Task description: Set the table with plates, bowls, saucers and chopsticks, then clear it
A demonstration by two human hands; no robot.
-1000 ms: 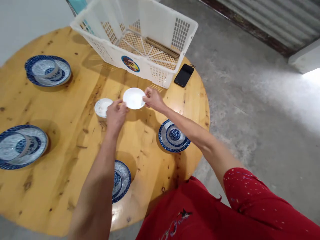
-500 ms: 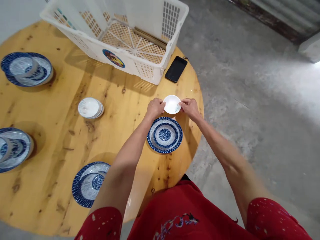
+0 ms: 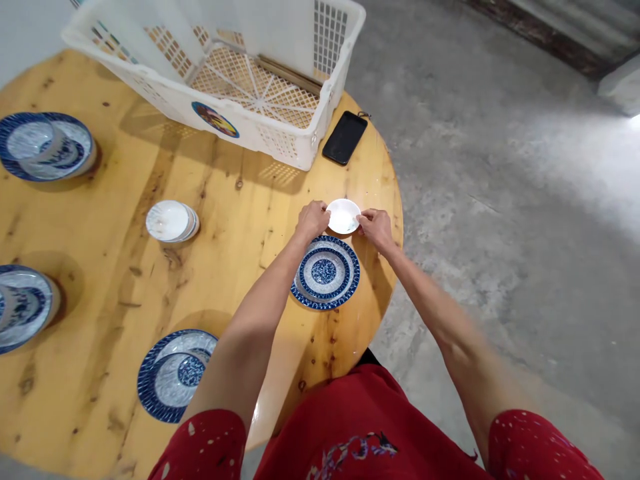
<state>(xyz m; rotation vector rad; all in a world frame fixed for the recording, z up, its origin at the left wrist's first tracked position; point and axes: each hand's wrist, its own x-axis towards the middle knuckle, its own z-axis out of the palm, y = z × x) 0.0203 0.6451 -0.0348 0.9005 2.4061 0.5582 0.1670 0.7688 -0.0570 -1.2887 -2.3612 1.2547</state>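
You stand at a round wooden table [image 3: 235, 220] with a big white basket [image 3: 260, 137] at its far side. Blue-patterned plates sit around it, some carrying bowls: one at the far left [image 3: 43, 145], one at the left edge [image 3: 20, 307], one near you [image 3: 175, 375], and one bare plate [image 3: 325, 272] right under your forearms. A black phone [image 3: 344, 137] lies just beside the basket, near the table's rim, and a stack of small white dishes [image 3: 170, 221] stands well apart to your left. The small white dish [image 3: 343, 216] you hold is just beyond the bare blue plate, close to the table's right edge. Your left hand [image 3: 311, 221] pinches its left rim with the fingertips and your right hand [image 3: 376, 228] pinches its right rim; whether it rests on the wood or hangs just above it is not clear. The grip is light and only on the rim, so if one hand lets go first the dish may tip and knock the blue plate. Set too far right, it could slide off the edge onto the concrete floor [image 3: 500, 200].
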